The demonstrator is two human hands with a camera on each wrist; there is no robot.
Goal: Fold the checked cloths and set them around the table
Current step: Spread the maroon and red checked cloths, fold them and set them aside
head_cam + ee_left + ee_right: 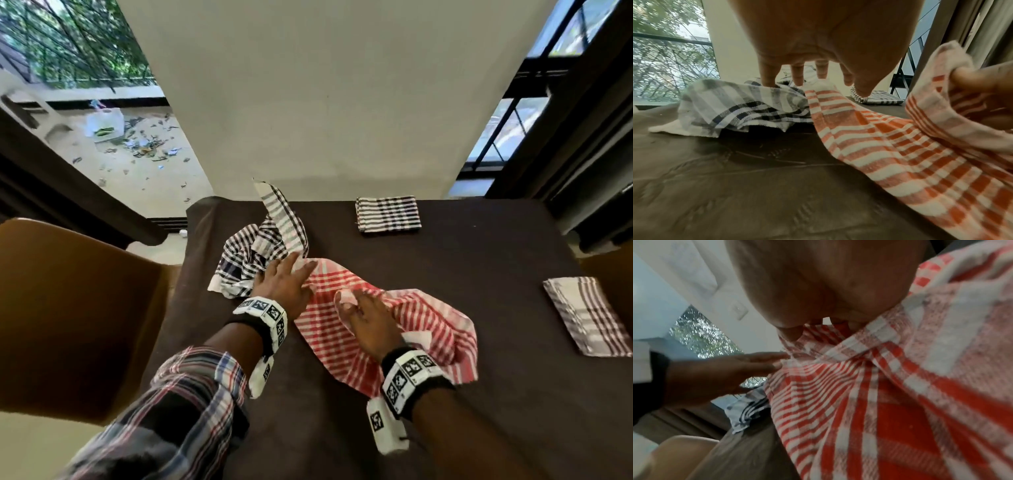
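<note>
Right hand [368, 317] pinches red cloth [346, 342] edge; left hand [284, 282], fingers straight, presses its far-left corner; black cloth [253, 255] beside.

the red checked cloth [346, 329] is soft woven cotton, matt, with a coarse visible weave and slack creases. the black checked cloth [253, 260] at the table's far left is the same thin matt weave, crumpled. the folded black cloth [388, 214] near the far edge and the folded brown cloth [582, 317] at the right edge look like flat, matt fabric. the table cover [479, 267] is dark brown cloth, dull and slightly napped. the chair [68, 308] beside the left edge is smooth brown plastic with a faint sheen.
</note>
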